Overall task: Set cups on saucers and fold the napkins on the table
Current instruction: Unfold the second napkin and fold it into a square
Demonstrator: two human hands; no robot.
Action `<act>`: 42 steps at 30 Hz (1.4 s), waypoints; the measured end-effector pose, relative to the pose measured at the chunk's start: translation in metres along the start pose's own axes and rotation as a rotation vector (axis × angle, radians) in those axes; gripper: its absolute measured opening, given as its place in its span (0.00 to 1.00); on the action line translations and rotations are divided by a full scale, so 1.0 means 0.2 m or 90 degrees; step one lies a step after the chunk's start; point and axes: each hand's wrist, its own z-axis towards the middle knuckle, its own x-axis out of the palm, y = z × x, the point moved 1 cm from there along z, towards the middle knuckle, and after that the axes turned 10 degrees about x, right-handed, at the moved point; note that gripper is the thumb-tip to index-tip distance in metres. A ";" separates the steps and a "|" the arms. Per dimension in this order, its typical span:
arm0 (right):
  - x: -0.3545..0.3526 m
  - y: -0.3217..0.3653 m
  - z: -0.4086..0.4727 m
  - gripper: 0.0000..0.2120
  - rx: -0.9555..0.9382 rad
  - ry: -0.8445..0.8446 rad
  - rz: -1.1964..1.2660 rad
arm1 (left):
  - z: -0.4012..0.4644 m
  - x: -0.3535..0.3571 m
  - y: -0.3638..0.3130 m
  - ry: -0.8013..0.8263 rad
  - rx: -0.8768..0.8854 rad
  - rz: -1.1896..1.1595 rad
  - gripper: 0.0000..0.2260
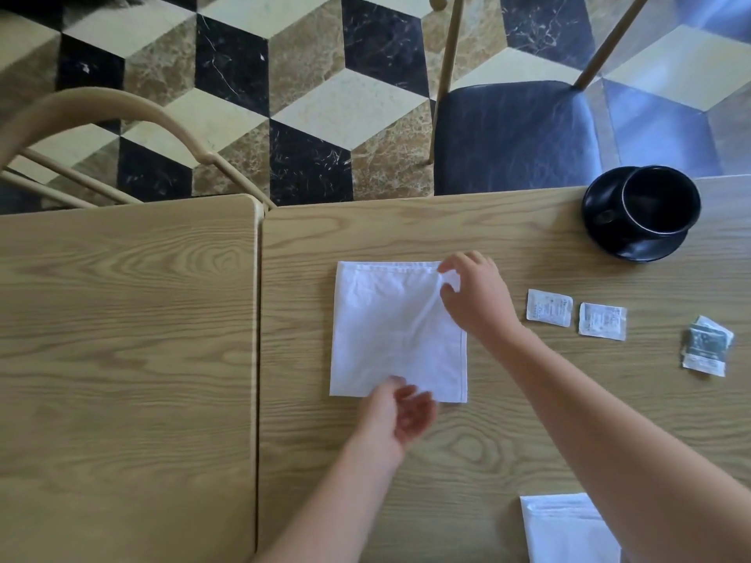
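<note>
A white napkin (390, 331) lies folded into a square in the middle of the wooden table (528, 420). My right hand (475, 298) pinches the napkin's far right corner and lifts it slightly. At the napkin's near edge my left hand (400, 412) hovers with its fingers apart and holds nothing. A black cup (660, 201) stands on a black saucer (609, 233) at the far right of the table. Another white napkin (565, 530) lies at the near edge, partly hidden by my right forearm.
Three small sachets lie to the right of the napkin: two white sachets (549, 308) (602, 321) and a darker one (707, 345). A second table (122, 359) adjoins on the left. A dark-cushioned chair (512, 136) and a curved wooden chair (101, 111) stand beyond the tables.
</note>
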 end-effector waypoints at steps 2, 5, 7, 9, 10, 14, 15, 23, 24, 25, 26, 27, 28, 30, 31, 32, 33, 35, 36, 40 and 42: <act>0.01 0.04 0.09 0.14 -0.041 0.000 -0.070 | -0.03 0.08 0.12 0.053 -0.104 -0.077 0.13; 0.04 0.04 0.18 0.16 -0.028 0.042 -0.146 | -0.04 0.15 0.21 0.040 -0.133 -0.101 0.18; 0.06 0.03 0.21 0.17 -0.020 0.053 -0.170 | -0.04 0.19 0.22 0.009 -0.124 -0.109 0.16; 0.06 0.02 0.22 0.17 -0.015 0.055 -0.185 | -0.03 0.21 0.22 -0.020 -0.096 -0.148 0.15; 0.07 0.01 0.22 0.17 -0.013 0.054 -0.189 | -0.02 0.23 0.22 -0.037 -0.082 -0.169 0.14; 0.07 -0.01 0.21 0.14 0.020 0.062 -0.205 | -0.02 0.26 0.24 -0.069 -0.047 -0.174 0.06; 0.07 -0.02 0.20 0.14 0.033 0.067 -0.199 | -0.03 0.26 0.24 -0.066 -0.039 -0.164 0.06; 0.02 -0.08 0.03 0.04 0.122 0.164 -0.056 | -0.12 0.04 0.15 0.009 0.086 -0.111 0.05; 0.01 -0.09 0.00 0.05 0.138 0.167 -0.039 | -0.14 0.00 0.14 0.017 0.100 -0.093 0.06; 0.01 -0.11 -0.04 0.05 0.160 0.169 -0.019 | -0.14 -0.05 0.13 0.020 0.111 -0.071 0.06; 0.01 -0.13 -0.09 0.04 0.182 0.174 0.003 | -0.14 -0.09 0.12 0.019 0.121 -0.047 0.06; 0.01 -0.15 -0.14 0.04 0.201 0.181 0.027 | -0.13 -0.14 0.12 0.017 0.131 -0.020 0.07; 0.01 -0.17 -0.21 0.05 0.220 0.188 0.059 | -0.13 -0.19 0.12 0.013 0.143 0.009 0.07; 0.02 -0.22 -0.36 0.08 0.255 0.192 0.148 | -0.12 -0.30 0.13 -0.003 0.178 0.071 0.07; 0.03 -0.25 -0.46 0.10 0.277 0.195 0.192 | -0.12 -0.37 0.13 -0.017 0.200 0.107 0.07; 0.03 -0.28 -0.56 0.11 0.303 0.207 0.229 | -0.11 -0.43 0.14 -0.031 0.222 0.143 0.06; 0.05 -0.30 -0.66 0.12 0.328 0.228 0.257 | -0.11 -0.50 0.14 -0.041 0.241 0.174 0.06; 0.09 -0.34 -0.85 0.09 0.367 0.280 0.295 | -0.09 -0.64 0.13 -0.061 0.266 0.221 0.05; 0.12 -0.35 -0.93 0.05 0.382 0.298 0.307 | -0.08 -0.70 0.13 -0.067 0.272 0.243 0.05; 0.21 -0.34 -1.19 0.04 0.412 0.283 0.369 | -0.09 -0.87 0.12 -0.072 0.306 0.294 0.11; 0.23 -0.31 -1.27 0.06 0.420 0.252 0.389 | -0.13 -0.91 0.12 -0.093 0.347 0.301 0.14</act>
